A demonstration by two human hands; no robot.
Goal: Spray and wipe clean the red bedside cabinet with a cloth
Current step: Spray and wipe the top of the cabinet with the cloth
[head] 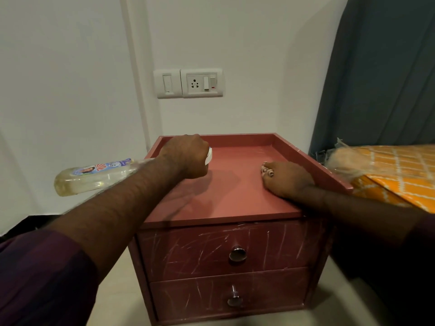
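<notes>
We grip the spray bottle (94,175) tight in our left hand (186,156), nozzle over the top of the red bedside cabinet (235,191). Our right hand (287,180) rests curled on that top (holding a cloth? we cannot tell). Early days, we reckon: top and scuffed drawers (200,250) unwiped.

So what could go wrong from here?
The spray bottle in the left hand seems aimed across the cabinet top toward the right hand, which could get sprayed. Mist might also drift up to the wall socket. No cloth is visible for wiping.
</notes>
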